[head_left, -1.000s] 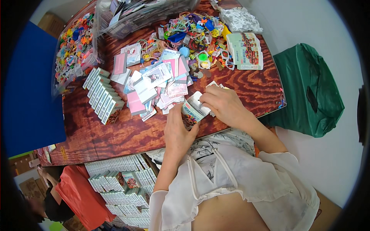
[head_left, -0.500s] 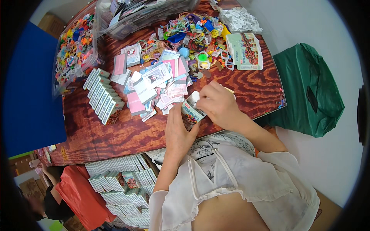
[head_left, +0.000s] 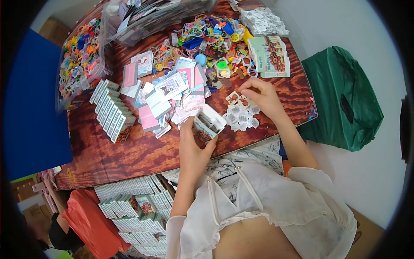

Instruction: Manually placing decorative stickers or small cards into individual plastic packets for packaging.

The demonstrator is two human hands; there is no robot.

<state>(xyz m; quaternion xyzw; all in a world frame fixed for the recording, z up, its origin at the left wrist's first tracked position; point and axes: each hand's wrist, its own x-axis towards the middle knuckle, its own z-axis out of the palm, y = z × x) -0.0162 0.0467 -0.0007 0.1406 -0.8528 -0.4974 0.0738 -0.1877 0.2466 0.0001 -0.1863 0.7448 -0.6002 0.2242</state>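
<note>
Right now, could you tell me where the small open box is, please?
In the head view, the small open box is in the left hand, near the table's front edge, just left of the pile of small white packets.

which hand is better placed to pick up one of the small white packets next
Right, probably. The right hand rests fingers-down at the pile of small white packets, while the left hand is busy holding the open small box.
</note>
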